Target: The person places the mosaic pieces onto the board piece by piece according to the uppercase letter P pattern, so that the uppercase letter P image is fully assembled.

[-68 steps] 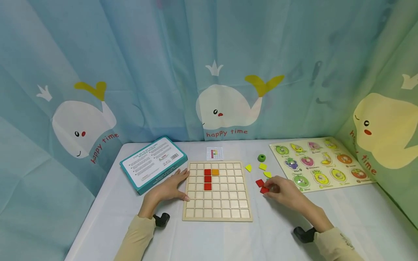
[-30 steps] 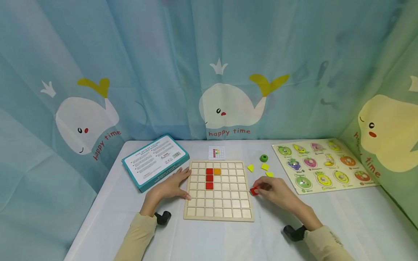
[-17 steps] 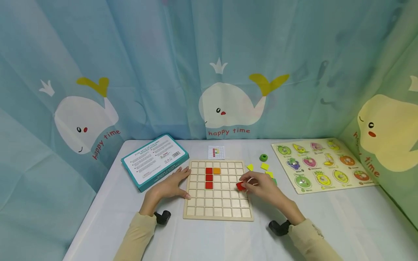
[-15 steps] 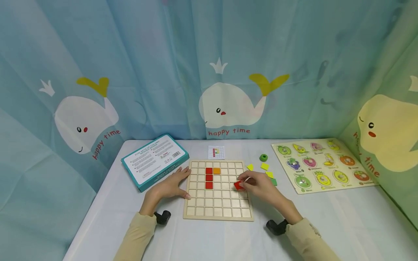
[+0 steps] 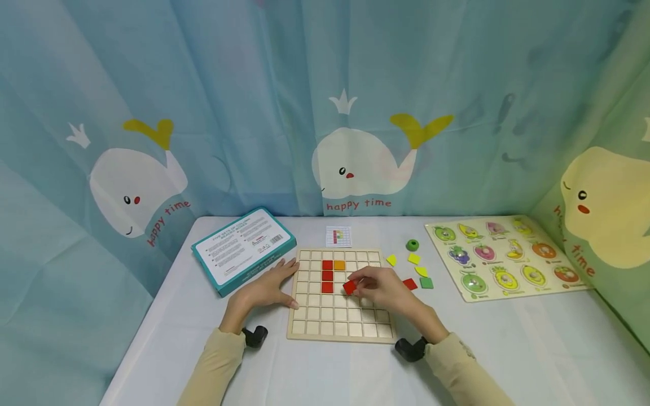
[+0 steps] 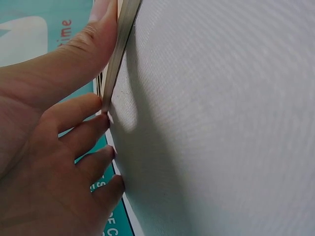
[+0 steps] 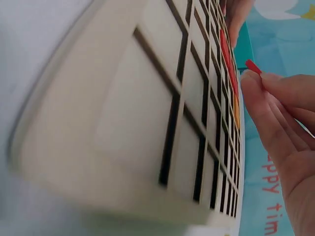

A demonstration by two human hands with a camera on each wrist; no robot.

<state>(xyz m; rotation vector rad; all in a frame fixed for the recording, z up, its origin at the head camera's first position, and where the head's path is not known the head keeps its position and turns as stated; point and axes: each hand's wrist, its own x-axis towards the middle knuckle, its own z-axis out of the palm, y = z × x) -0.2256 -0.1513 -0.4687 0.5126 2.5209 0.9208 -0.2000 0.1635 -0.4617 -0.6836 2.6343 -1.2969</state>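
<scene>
A wooden grid board (image 5: 341,339) lies on the table with a column of 3 red square tiles (image 5: 327,276) set in it and an orange square tile (image 5: 339,265) beside the top one. Over the board's middle, my right hand (image 5: 383,288) pinches another red square tile (image 5: 349,287) between thumb and fingertips, just right of the column. The right wrist view shows this red tile (image 7: 253,66) edge-on, above the board's surface. My left hand (image 5: 265,287) rests with spread fingers along the board's left edge; its thumb touches the wooden rim (image 6: 123,39) in the left wrist view.
Right of the board lie a loose red tile (image 5: 409,284), a green square tile (image 5: 426,283), several yellow pieces (image 5: 413,258) and a green bead (image 5: 412,245). A pattern card (image 5: 345,241) sits behind the board. A teal box (image 5: 244,248) and a fruit puzzle (image 5: 500,268) flank it.
My right hand picked a red tile from the loose pieces and carried it left over the board. The green tile and remaining red tile came into sight. My left hand stayed put.
</scene>
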